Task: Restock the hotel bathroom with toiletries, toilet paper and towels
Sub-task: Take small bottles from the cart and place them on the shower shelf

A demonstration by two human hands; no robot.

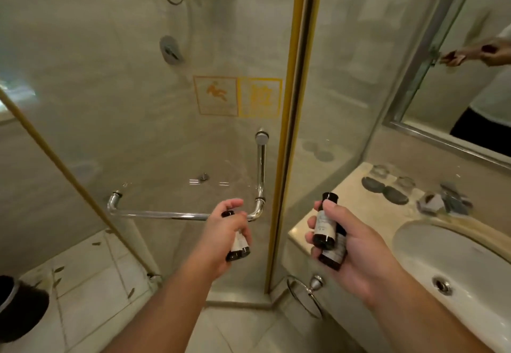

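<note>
Left hand [221,232] gripping small dark toiletry bottles [238,244], right hand [349,246] gripping two white-labelled bottles [325,224], label print unreadable, orange slip-warning sticker [216,95] on glass shower door [138,131]

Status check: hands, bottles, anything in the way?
Both hands full: left hand grips small dark bottles, right hand grips two labelled bottles. Glass shower door looks shut ahead, chrome handle beside left hand.

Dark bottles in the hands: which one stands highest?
The upper bottle in the right hand; its cap rises above that hand, while the others sit lower.
</note>
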